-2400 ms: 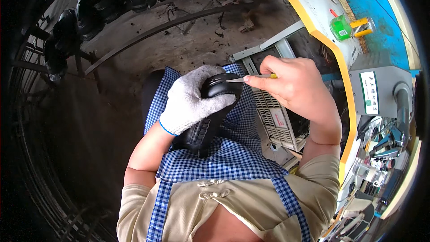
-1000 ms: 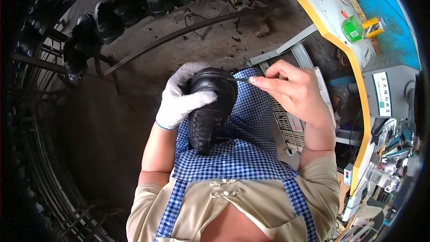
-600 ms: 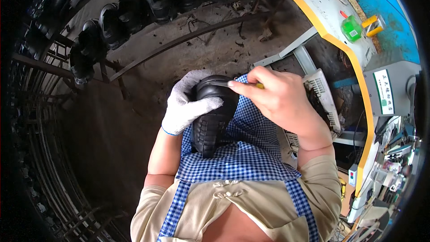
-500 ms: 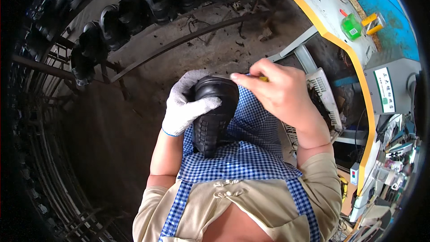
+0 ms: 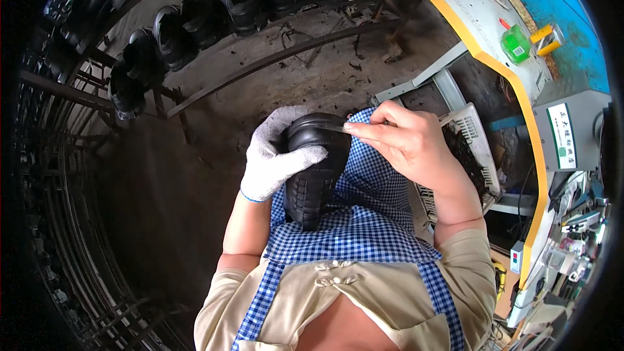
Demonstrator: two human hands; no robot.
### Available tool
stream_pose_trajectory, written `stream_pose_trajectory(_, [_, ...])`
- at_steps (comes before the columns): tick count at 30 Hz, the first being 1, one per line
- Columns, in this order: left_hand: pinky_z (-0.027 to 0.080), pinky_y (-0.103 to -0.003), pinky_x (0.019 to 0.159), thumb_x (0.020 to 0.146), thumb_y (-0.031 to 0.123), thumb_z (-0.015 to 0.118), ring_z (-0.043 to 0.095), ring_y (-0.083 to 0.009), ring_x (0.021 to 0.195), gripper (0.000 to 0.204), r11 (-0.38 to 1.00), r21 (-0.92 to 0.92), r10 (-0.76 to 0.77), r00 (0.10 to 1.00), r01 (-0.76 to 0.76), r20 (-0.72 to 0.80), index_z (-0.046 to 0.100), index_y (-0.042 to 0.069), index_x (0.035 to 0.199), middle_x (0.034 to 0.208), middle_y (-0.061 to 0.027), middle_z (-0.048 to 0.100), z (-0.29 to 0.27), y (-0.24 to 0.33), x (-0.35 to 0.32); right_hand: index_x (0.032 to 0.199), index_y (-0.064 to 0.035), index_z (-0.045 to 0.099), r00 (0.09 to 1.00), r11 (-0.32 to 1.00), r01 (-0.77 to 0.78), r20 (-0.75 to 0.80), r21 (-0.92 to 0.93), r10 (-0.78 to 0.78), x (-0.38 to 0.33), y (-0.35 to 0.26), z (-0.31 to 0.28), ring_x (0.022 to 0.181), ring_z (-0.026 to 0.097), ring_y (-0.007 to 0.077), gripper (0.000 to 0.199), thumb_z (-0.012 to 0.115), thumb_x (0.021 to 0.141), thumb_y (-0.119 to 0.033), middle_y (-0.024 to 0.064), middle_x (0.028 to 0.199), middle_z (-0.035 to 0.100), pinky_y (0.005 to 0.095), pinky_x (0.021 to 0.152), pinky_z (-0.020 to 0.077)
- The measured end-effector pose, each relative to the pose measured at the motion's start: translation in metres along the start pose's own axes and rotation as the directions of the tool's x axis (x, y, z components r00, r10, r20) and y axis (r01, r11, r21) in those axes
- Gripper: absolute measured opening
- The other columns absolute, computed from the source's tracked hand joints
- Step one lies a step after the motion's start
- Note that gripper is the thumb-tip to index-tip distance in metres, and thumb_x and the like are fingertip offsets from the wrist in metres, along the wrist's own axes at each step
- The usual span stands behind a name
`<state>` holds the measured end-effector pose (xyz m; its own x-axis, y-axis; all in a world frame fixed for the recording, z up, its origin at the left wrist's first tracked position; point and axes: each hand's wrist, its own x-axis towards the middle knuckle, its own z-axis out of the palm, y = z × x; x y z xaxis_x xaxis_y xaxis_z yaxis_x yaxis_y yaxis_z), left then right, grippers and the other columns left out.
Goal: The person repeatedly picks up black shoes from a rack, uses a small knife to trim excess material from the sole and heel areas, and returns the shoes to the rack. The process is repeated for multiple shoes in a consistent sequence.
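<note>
Grimy concrete floor (image 5: 195, 175) fills most of what I see from up here, littered with scraps near the top. Along the upper left runs a curved metal rack (image 5: 78, 84) carrying a row of black shoes (image 5: 195, 16), each sitting upright side by side. On my right stands a machine with a yellow-edged white panel (image 5: 481, 23) and a green button (image 5: 517, 44) on it; just below it hangs a white slotted basket (image 5: 471, 136).

Across my lap lies a blue-and-white checked apron (image 5: 364, 227), and on it rests the black shoe (image 5: 315, 169) I am working on, sole side facing me, toe pointing away toward the floor.

My left hand (image 5: 276, 156), in a white knit glove, is wrapped over the toe end, thumb pressed across the sole and fingers curled round the far side. My right hand (image 5: 406, 143) is bare, with fingers drawn together, pinching a thin, light-coloured strip or blade (image 5: 331, 128) whose tip meets the shoe's rim near the toe. What exactly that slim piece is, I cannot tell.
</note>
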<state>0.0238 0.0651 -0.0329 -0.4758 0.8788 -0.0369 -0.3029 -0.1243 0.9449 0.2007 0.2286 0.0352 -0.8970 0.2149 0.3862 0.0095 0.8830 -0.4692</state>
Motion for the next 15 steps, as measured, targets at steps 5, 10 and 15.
stream_pose_trajectory(5, [0.052, -0.034, 0.094, 0.068, 0.011, 0.089, 0.065, -0.0189, 0.101, 0.058, 1.0, 0.015, 0.018, 0.998, -0.017, -0.053, 0.062, -0.001, 0.118, 0.11, -0.01, 0.069, 0.001, -0.002, 0.002, 0.113, -0.0237, 0.075, 0.99, 0.991, 0.017, -0.136, -0.134, -0.035, -0.006, 0.005, 0.024, 0.055, 0.059, 0.018, 0.037, 0.074, 0.08, -0.008, 0.0019, 0.079, 0.058, 0.0318, 0.05, 0.0511])
stream_pose_trajectory(10, [0.051, -0.034, 0.094, 0.069, 0.013, 0.088, 0.065, -0.0185, 0.101, 0.056, 0.999, 0.018, 0.027, 0.997, -0.026, -0.074, 0.062, -0.001, 0.118, 0.109, -0.0095, 0.069, -0.004, -0.001, 0.003, 0.112, -0.0216, 0.076, 0.988, 0.997, -0.012, -0.155, -0.076, 0.0, -0.009, 0.011, 0.018, 0.058, 0.06, 0.0175, 0.041, 0.077, 0.076, -0.002, 0.0042, 0.079, 0.059, 0.0307, 0.05, 0.0486])
stream_pose_trajectory(15, [0.051, -0.034, 0.094, 0.069, 0.013, 0.088, 0.065, -0.0185, 0.101, 0.057, 1.0, 0.01, 0.022, 0.998, -0.021, -0.061, 0.062, -0.001, 0.118, 0.109, -0.0095, 0.069, -0.005, -0.005, 0.005, 0.109, -0.0192, 0.077, 0.998, 0.992, 0.03, -0.055, -0.124, -0.037, -0.005, 0.01, 0.004, 0.06, 0.06, 0.017, 0.037, 0.077, 0.076, -0.002, 0.0054, 0.078, 0.059, 0.03, 0.049, 0.0467])
